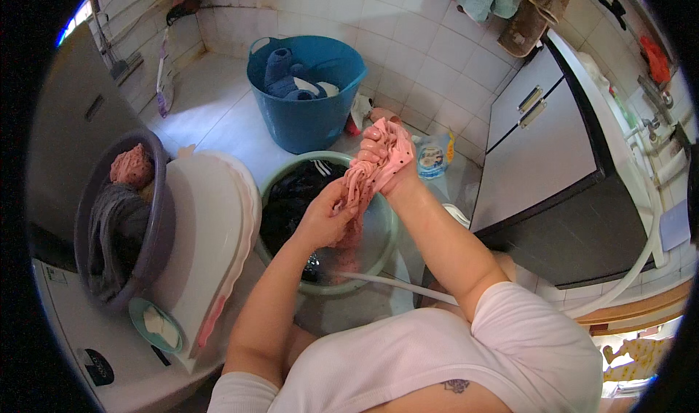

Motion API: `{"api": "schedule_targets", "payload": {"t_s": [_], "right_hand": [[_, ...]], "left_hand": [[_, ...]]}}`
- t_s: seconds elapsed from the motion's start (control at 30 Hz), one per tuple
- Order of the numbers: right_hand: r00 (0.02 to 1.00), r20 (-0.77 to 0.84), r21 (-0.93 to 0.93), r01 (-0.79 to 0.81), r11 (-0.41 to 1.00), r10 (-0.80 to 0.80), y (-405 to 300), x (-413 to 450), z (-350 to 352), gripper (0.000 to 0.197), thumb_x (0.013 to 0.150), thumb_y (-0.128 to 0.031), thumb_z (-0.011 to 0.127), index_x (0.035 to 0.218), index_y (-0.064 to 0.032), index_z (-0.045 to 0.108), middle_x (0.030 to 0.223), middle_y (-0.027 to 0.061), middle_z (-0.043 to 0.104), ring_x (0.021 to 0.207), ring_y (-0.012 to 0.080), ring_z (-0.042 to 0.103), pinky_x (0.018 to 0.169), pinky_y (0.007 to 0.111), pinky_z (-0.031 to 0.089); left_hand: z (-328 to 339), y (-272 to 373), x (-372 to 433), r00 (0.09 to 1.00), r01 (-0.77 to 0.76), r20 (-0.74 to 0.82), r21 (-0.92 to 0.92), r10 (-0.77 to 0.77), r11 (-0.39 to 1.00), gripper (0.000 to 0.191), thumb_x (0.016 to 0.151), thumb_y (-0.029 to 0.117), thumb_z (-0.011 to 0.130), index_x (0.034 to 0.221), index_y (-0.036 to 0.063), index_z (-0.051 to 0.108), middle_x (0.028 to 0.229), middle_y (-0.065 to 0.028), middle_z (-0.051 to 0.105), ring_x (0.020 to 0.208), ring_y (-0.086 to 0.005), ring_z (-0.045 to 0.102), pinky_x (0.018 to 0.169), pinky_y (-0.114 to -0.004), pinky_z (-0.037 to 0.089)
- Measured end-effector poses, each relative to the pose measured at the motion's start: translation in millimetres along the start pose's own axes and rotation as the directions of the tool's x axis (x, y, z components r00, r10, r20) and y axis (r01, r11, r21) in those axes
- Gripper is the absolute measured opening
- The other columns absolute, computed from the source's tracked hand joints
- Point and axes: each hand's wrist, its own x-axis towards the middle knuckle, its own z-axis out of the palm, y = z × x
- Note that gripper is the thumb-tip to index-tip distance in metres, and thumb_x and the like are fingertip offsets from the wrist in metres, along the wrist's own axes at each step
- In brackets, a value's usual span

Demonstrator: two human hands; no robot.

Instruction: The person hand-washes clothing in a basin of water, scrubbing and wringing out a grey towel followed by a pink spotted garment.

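A wet pink garment with dark dots [363, 181] is bunched and twisted between my hands, above a pale green basin [390, 232]. My right hand [385, 153] is clenched around its upper end. Lower down, my left hand [327, 216] grips the same cloth, thumb and fingers around it. The garment's tail hangs down into the basin, over cloudy water. Dark wet clothes [292, 202], one with white stripes, lie in the basin's left part. A pale hose [404, 285] reaches over the near rim; its outlet is hard to make out.
A blue tub [306, 121] holding dark blue cloth stands beyond the basin. To the left are a white washboard tub [210, 211], a purple basin [158, 227] of laundry and a soap dish [155, 325]. A detergent pouch [435, 156] and a cabinet [538, 167] are at right.
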Motion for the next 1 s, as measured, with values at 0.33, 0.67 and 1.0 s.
{"api": "schedule_targets", "payload": {"t_s": [0.33,0.67,1.0], "right_hand": [[1.000,0.010,0.011,0.001,1.000,-0.001,4,2,-8,0.031,0.081,-0.026,0.045,0.054,-0.0159,0.036,0.050,-0.0027,0.032,0.039,0.0116,0.026,0.036,0.026,0.025],[0.993,0.116,0.040,-0.020,0.999,0.016,2,3,-22,0.026,0.086,-0.024,0.037,0.064,-0.0124,0.044,0.050,-0.0019,0.030,0.040,0.0118,0.027,0.038,0.026,0.023],[0.998,0.065,0.038,-0.016,0.999,0.014,8,-4,-20,0.026,0.084,-0.023,0.037,0.060,-0.0117,0.042,0.049,-0.0019,0.030,0.039,0.0117,0.025,0.038,0.026,0.023]], "left_hand": [[2,3,-1,0.992,0.121,0.021,0.169,-0.126,0.978,0.036,0.074,0.010,0.063,0.106,0.0018,0.048,0.091,-0.0104,0.056,0.085,-0.0203,0.055,0.077,-0.031,0.043],[2,-3,1,0.989,0.140,0.028,0.171,-0.147,0.975,0.030,0.074,0.012,0.063,0.099,0.0016,0.051,0.085,-0.0109,0.054,0.078,-0.0209,0.054,0.073,-0.030,0.043],[0,-1,2,0.975,0.186,0.060,0.294,-0.212,0.938,0.033,0.072,0.015,0.066,0.096,0.0017,0.048,0.080,-0.0117,0.053,0.073,-0.0215,0.052,0.068,-0.031,0.043]]}}
